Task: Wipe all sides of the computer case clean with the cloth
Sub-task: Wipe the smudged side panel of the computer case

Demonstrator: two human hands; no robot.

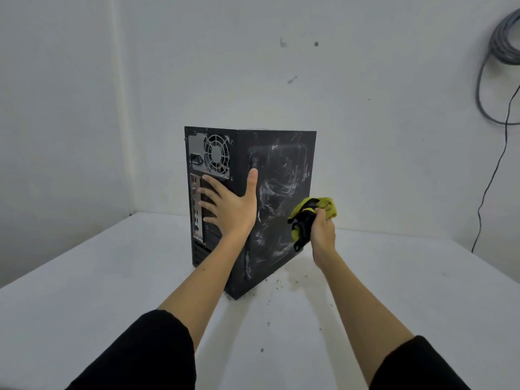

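The black computer case (277,198) stands upright at frame centre on the white table (84,277), its side panel smeared with dust; the left hand (230,205) presses flat, fingers spread, on its rear panel; the right hand (323,229) grips a bunched yellow-and-black cloth (305,218) against the side's lower right.

Left hand (231,205) on case (277,175), right hand (323,230) clutching cloth (327,206)

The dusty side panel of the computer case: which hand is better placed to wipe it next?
The right hand. It already grips the cloth beside the smeared side panel, while the left hand lies flat on the back corner, steadying the computer case.
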